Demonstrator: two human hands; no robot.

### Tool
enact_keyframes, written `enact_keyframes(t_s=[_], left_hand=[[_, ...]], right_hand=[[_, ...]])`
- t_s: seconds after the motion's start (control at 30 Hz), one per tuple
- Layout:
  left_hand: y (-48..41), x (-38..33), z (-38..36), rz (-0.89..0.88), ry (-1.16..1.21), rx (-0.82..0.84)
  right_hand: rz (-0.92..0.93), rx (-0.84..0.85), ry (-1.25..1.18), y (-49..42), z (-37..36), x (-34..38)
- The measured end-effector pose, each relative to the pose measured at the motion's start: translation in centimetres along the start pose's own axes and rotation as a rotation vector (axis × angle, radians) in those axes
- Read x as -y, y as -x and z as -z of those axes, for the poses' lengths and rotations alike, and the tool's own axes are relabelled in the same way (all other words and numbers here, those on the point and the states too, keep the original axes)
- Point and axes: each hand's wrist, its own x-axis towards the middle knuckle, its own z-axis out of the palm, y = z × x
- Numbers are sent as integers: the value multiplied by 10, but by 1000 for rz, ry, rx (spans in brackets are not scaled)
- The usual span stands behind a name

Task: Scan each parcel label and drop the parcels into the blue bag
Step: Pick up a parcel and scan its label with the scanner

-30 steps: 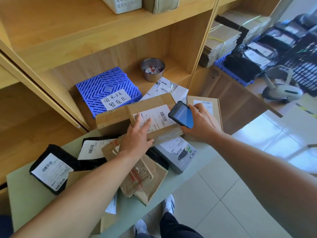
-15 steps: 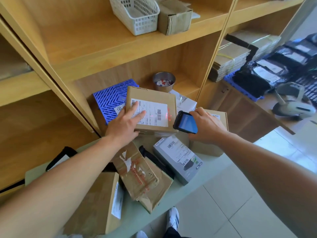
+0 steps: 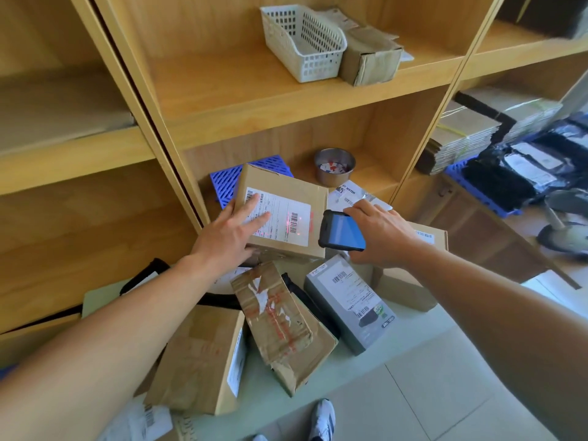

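Note:
My left hand (image 3: 234,232) holds a brown cardboard parcel (image 3: 291,189) tilted up above the pile, fingers spread over the left of its white label (image 3: 283,218). Red scan light falls on the label's barcode. My right hand (image 3: 380,232) grips a black handheld scanner (image 3: 342,231) with a lit blue screen, just right of the parcel and pointed at the label. Below lie more parcels: a grey box (image 3: 350,302), a crumpled taped brown parcel (image 3: 280,319), a brown box (image 3: 203,358) and another brown box (image 3: 413,281) under my right wrist. No blue bag is in view.
The parcels lie on a pale green table (image 3: 397,342) against wooden shelves (image 3: 254,100). A blue slatted crate (image 3: 224,183) and a metal bowl (image 3: 334,167) sit behind the held parcel. A white basket (image 3: 302,43) stands on the upper shelf. Tiled floor and my shoe (image 3: 323,420) show below.
The left hand lifted the brown parcel off the pile and tilted its label upward. The scanner moved close to it, and red scan light now falls on the barcode.

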Motion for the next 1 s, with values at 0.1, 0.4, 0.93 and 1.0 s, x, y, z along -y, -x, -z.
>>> enact_keyframes(t_s=[0.1,0.4,0.93,1.0], left_hand=[[6,6,1,7,-1,1],[19,21,4,26,3,-14],[66,59,29,149,55,-143],[91,73,33,205,98,-182]], right_hand=[[17,-7,-29,-6,3,7],[34,28,17,-13,4,18],[108,-86,-148,-61,21,69],[176,-111,-216,-75,25,94]])
